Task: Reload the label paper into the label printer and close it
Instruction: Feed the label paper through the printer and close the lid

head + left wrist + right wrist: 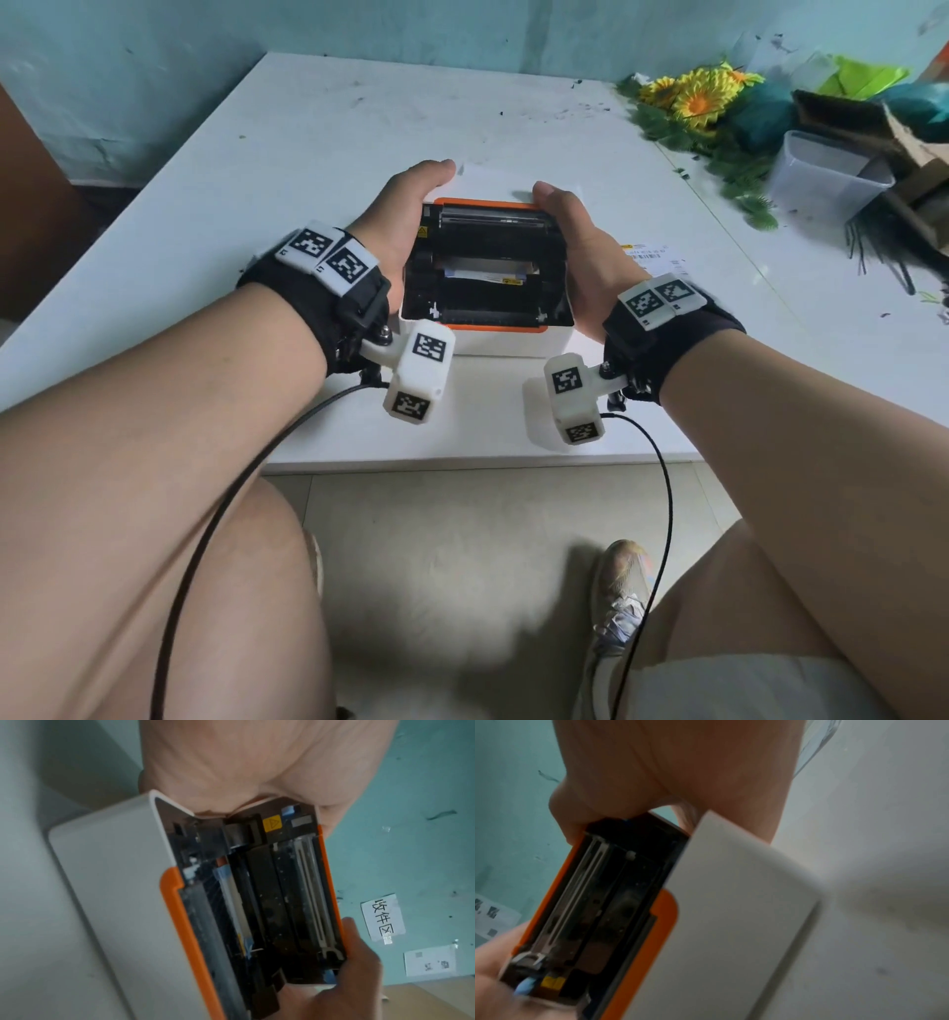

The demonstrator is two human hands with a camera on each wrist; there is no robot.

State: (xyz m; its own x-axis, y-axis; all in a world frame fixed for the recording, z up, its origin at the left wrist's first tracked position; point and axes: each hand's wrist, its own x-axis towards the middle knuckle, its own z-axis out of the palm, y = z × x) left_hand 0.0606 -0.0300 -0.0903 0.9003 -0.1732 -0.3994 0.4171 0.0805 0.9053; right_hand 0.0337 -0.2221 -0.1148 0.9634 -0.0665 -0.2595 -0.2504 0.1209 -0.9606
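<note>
A white label printer (508, 342) with orange trim stands on the white table (308, 128), and its lid (488, 203) is raised toward the far side. The black inside shows, with a strip of label paper (477, 274) lying across it. My left hand (405, 216) grips the lid's left edge, thumb on top. My right hand (565, 231) grips the right edge the same way. The fingers behind the lid are hidden. The left wrist view shows the lid's orange rim (327, 882) under my left hand (244, 760). The right wrist view shows my right hand (680, 760) on the lid (559, 892).
A white sheet (493, 177) lies just behind the printer and a printed label (652, 255) to its right. Artificial sunflowers (698, 97), a clear plastic tub (821, 174) and a cardboard box (883, 133) crowd the back right. The table's front edge (462, 462) is near my wrists.
</note>
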